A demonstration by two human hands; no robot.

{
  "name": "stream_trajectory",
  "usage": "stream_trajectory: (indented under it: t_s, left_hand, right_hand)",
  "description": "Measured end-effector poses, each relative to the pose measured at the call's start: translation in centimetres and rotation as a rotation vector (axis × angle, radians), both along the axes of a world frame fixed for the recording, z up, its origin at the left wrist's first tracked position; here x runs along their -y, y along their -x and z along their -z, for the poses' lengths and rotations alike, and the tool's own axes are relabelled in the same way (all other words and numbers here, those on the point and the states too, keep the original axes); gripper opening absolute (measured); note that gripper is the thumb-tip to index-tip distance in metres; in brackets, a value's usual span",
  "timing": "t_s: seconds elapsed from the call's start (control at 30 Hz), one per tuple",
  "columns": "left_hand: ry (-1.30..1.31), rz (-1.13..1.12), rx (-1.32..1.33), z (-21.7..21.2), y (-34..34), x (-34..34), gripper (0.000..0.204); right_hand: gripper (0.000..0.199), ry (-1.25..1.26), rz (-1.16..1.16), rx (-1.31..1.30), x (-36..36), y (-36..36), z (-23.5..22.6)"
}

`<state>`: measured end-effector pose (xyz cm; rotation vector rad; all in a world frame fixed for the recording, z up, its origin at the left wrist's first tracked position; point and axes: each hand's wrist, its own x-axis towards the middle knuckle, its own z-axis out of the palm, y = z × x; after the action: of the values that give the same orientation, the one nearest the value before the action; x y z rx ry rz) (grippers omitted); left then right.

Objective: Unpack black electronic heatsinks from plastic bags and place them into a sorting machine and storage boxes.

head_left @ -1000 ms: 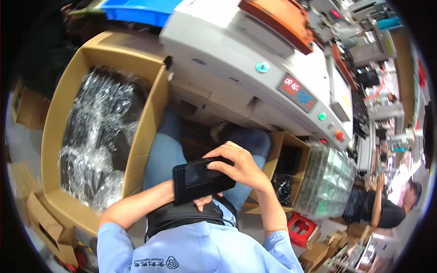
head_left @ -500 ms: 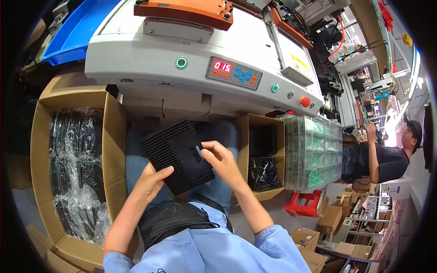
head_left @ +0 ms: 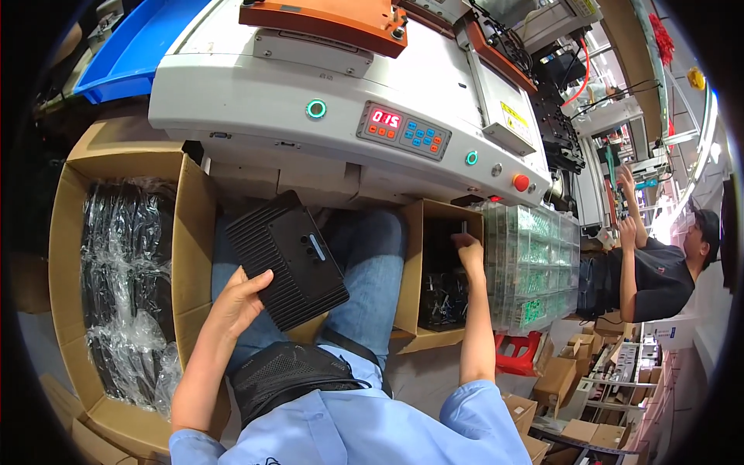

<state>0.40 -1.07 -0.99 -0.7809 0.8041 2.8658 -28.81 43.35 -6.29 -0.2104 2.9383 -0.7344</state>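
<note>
My left hand (head_left: 242,302) grips a black finned metal housing (head_left: 304,271) by its lower left edge, thumb on top of the fins. The housing lies tilted above my lap, with a flat panel that bears a short pale strip and a few round holes. My right hand (head_left: 470,254) is over the open carton (head_left: 411,306) to the right, its fingers drawn together. A small pale sliver (head_left: 464,227) shows at those fingertips; what it is I cannot make out. Small black and silvery parts (head_left: 444,298) lie in the near section of that carton.
On my left stands a carton (head_left: 194,256) of plastic-wrapped black pieces (head_left: 128,271). Ahead is a white machine (head_left: 248,97) with lit buttons and an orange fixture (head_left: 325,23). Clear stacked trays (head_left: 535,267) and a red stool (head_left: 518,353) are at right; a co-worker (head_left: 659,271) sits beyond.
My right hand has left the housing and moved right to the carton. The housing has turned a little and shifted left in my left hand. The co-worker's arms have moved.
</note>
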Motion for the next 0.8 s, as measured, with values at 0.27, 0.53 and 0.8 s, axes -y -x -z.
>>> stream_trajectory:
  t_s: [0.27,0.53,0.8]
  left_hand:
    - [0.018,0.01,0.022,-0.3,0.3,0.0,0.04]
    - [0.017,-0.01,0.019,-0.5,0.2,0.1,0.042]
    - [0.014,-0.001,0.014,-0.3,-0.1,0.5,0.041]
  right_hand:
    - [0.041,-0.347,0.175,0.022,0.3,0.3,0.6]
    - [0.099,-0.443,0.088,0.331,-2.6,5.6,7.7]
    - [0.069,-0.124,0.235,0.666,3.6,2.4,0.7]
